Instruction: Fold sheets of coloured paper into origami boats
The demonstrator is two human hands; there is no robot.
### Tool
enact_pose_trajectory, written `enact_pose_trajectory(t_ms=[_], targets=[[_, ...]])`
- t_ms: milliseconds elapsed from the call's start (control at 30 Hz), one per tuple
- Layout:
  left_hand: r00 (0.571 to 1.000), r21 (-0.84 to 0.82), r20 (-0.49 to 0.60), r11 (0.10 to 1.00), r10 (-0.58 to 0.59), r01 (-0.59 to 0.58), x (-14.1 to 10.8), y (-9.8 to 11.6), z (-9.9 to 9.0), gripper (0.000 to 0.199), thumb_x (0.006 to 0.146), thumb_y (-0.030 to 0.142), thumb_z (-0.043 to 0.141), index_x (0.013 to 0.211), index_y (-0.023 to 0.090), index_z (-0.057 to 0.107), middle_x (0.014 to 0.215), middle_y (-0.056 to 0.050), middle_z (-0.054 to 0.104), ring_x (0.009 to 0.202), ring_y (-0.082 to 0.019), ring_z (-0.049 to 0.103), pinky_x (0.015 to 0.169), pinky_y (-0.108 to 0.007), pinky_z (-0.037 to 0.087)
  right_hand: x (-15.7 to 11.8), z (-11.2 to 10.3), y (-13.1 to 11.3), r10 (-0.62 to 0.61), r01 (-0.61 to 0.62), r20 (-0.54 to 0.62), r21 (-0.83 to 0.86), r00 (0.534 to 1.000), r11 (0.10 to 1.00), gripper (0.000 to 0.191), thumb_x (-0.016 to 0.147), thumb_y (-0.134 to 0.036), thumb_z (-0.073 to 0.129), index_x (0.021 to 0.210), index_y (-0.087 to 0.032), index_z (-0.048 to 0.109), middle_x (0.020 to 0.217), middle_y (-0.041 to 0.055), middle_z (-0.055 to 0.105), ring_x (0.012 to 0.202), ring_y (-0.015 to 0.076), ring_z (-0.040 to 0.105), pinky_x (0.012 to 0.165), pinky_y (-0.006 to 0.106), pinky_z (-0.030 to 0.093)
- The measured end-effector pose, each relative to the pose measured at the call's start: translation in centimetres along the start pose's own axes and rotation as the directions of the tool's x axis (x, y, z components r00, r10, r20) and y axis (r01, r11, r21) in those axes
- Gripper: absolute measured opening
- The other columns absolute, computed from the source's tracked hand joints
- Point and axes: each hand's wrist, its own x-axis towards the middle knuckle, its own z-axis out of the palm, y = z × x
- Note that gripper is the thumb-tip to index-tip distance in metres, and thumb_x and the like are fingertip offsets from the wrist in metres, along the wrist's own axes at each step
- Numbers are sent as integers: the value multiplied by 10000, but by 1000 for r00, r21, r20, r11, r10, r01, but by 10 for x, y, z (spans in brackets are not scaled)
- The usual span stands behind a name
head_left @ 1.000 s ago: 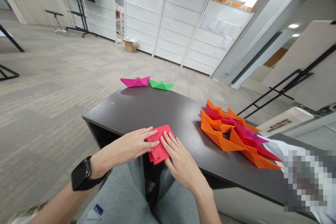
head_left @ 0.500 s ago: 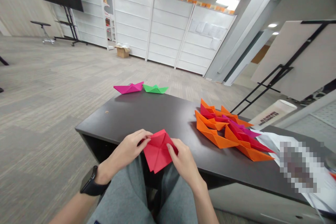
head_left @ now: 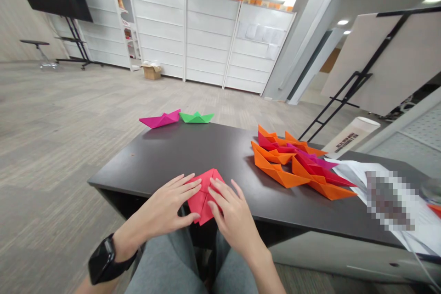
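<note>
A red folded paper [head_left: 205, 188] lies at the near edge of the dark table, partly hidden under my fingers. My left hand [head_left: 165, 204] presses its fingertips on the paper's left side. My right hand [head_left: 230, 218] lies over its right side, fingers spread. At the table's far edge stand a magenta paper boat [head_left: 160, 119] and a green paper boat [head_left: 196, 118]. A heap of orange and red paper boats [head_left: 292, 161] lies to the right of my hands, not touching them.
The dark table [head_left: 155, 161] has white papers [head_left: 358, 170] at its right end, beside a pixelated patch. A black watch [head_left: 103, 259] is on my left wrist. Beyond the table are a carpeted floor, white shelving, a cardboard box and a board on an easel.
The red paper, held up as an open diamond half a second ago, is now pressed down lower with both hands on it. The whole view has shifted slightly left.
</note>
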Motion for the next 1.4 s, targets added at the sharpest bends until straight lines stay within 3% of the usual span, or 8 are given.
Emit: enact_pose_trajectory(t_ms=[300, 467, 533, 667, 867, 1067, 1167, 1400], targets=[[996, -8, -13, 996, 84, -84, -2, -16, 1, 448, 922, 192, 601, 1361, 279, 566, 1386, -34, 622, 1338, -229, 506, 1119, -445, 411, -40, -26, 28, 3, 14, 91, -184, 996, 983, 405, 1003, -249, 468, 1404, -243, 527, 1421, 58, 577, 1409, 292, 423, 1165, 640, 275], [984, -278, -143, 959, -104, 61, -1, -3, -12, 299, 950, 191, 495, 1078, 290, 747, 1029, -28, 767, 906, -192, 706, 802, -306, 585, -54, -21, 6, 164, -166, -300, 19, 940, 986, 434, 980, -168, 443, 1398, -262, 507, 1379, 98, 594, 1313, 274, 532, 1128, 574, 388], [898, -488, -189, 831, -398, 265, 2, 8, -10, 218, 919, 284, 568, 1013, 261, 764, 960, -27, 781, 859, -218, 728, 777, -319, 597, -54, -13, -16, 227, -173, -454, 157, 862, 972, 456, 960, -120, 424, 1375, -289, 512, 1281, 99, 638, 1237, 245, 589, 1026, 463, 518], [632, -899, -59, 316, -773, 303, 17, 41, 13, 410, 755, 475, 747, 1026, 168, 722, 1002, -86, 781, 923, -285, 736, 838, -393, 598, -35, -1, -48, 133, -102, -227, 144, 965, 984, 615, 918, -152, 505, 1510, -229, 354, 1487, 120, 480, 1377, 274, 458, 1073, 446, 496], [704, -967, 234, -85, -671, 241, 23, 77, 28, 428, 840, 560, 582, 949, 160, 688, 1033, -126, 750, 949, -266, 726, 837, -406, 588, -10, -7, -27, 91, -102, 118, 91, 989, 991, 464, 984, -178, 445, 1444, -241, 466, 1483, 57, 513, 1421, 275, 405, 1187, 617, 262], [838, -595, 475, 603, -268, 530, -5, 60, -33, 441, 896, 494, 572, 586, 195, 667, 669, -20, 712, 715, -194, 703, 704, -276, 568, -9, -28, 8, -3, -12, 210, 70, 978, 997, 488, 899, -44, 428, 1322, -228, 588, 1447, 38, 555, 1441, 253, 373, 1206, 595, 217], [938, -387, 199, 856, -285, 343, -10, 36, -45, 145, 836, 349, 696, 799, 215, 736, 843, -25, 751, 797, -206, 709, 745, -290, 576, -8, -35, 17, -52, 33, 233, 85, 971, 996, 559, 802, 25, 417, 1263, -214, 621, 1433, 42, 569, 1447, 245, 362, 1207, 581, 226], [990, -10, 15, 990, 142, -142, -5, -5, -7, 507, 843, 184, 710, 1318, 320, 597, 1450, -64, 553, 1317, -281, 528, 1062, -465, 480, -15, -24, 8, -92, 89, 116, 26, 989, 996, 513, 846, -18, 484, 1307, -207, 603, 1335, 107, 622, 1256, 246, 559, 1117, 492, 427]])
